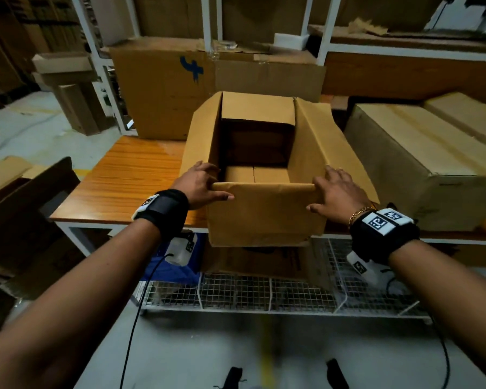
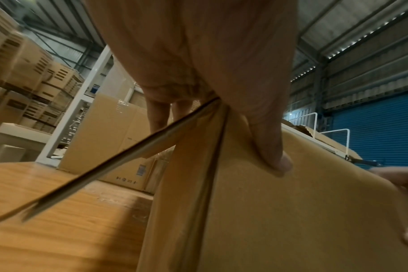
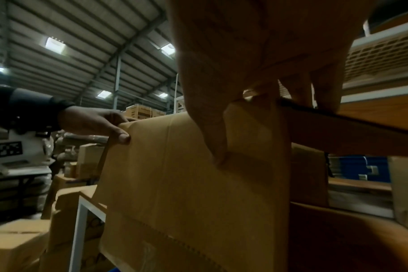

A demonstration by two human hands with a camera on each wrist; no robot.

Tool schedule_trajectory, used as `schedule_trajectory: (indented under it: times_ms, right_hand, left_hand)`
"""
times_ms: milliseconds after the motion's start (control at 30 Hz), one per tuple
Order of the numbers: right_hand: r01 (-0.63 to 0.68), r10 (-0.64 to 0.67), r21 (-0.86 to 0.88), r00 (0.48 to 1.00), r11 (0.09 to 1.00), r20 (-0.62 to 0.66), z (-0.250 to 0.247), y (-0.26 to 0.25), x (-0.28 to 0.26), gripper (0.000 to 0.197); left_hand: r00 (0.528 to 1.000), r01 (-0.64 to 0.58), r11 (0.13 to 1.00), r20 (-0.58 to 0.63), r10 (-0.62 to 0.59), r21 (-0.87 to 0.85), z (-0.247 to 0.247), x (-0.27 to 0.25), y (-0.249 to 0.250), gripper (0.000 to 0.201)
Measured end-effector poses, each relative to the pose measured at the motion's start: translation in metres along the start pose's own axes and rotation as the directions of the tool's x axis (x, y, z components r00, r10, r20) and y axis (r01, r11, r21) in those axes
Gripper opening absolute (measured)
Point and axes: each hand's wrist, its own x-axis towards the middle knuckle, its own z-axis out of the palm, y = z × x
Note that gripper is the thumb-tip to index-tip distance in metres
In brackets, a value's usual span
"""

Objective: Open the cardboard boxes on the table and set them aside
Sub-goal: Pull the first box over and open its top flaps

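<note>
At centre frame, on the orange wooden table (image 1: 118,178), the left hand (image 1: 201,184) and right hand (image 1: 337,193) each clamp a near corner of the open brown cardboard box (image 1: 264,214), which overhangs the edge and could tip off if tugged.

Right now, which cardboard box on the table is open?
The middle box, gripped by the left hand and right hand; its flaps stand up. The right box looks shut.
</note>
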Motion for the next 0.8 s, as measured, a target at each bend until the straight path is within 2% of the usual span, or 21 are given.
schedule_trajectory:
  times_ms: [133,333,500,567,633,700,800]
  right_hand:
    - [0.024,-0.023,-0.034,0.999,0.999,0.029,-0.007,0.003,-0.001,0.057]
    - [0.013,-0.014,0.013,0.999,1.000,0.043,-0.011,-0.003,-0.011,0.049]
    - [0.023,-0.023,0.000,0.997,1.000,0.072,-0.019,-0.018,-0.022,0.056]
    - [0.030,-0.030,-0.005,0.994,1.000,0.103,-0.023,-0.022,-0.025,0.062]
    - [0.021,-0.023,0.019,0.991,1.000,0.133,-0.029,-0.026,-0.021,0.076]
    - [0.003,-0.014,0.090,0.993,0.996,0.117,-0.040,-0.024,-0.013,0.077]
    - [-0.031,0.015,0.174,0.996,0.984,0.092,-0.063,-0.029,0.006,0.062]
  left_hand:
    - [1.000,0.006,1.000,-0.010,-0.006,-0.003,0.000,0.002,-0.002,0.070]
    - [0.995,0.014,0.991,0.100,-0.027,0.131,-0.013,-0.002,-0.003,0.074]
    - [0.977,0.041,0.965,0.193,-0.093,0.259,-0.029,-0.007,-0.010,0.080]
    - [0.964,0.087,0.969,0.227,-0.141,0.232,-0.036,-0.009,-0.015,0.088]
    - [0.956,0.140,0.982,0.241,-0.167,0.124,-0.045,-0.010,-0.018,0.095]
    - [0.965,0.140,0.989,0.220,-0.147,0.043,-0.055,-0.010,-0.011,0.096]
    - [0.994,0.054,0.998,0.093,-0.057,0.038,-0.077,-0.003,-0.009,0.078]
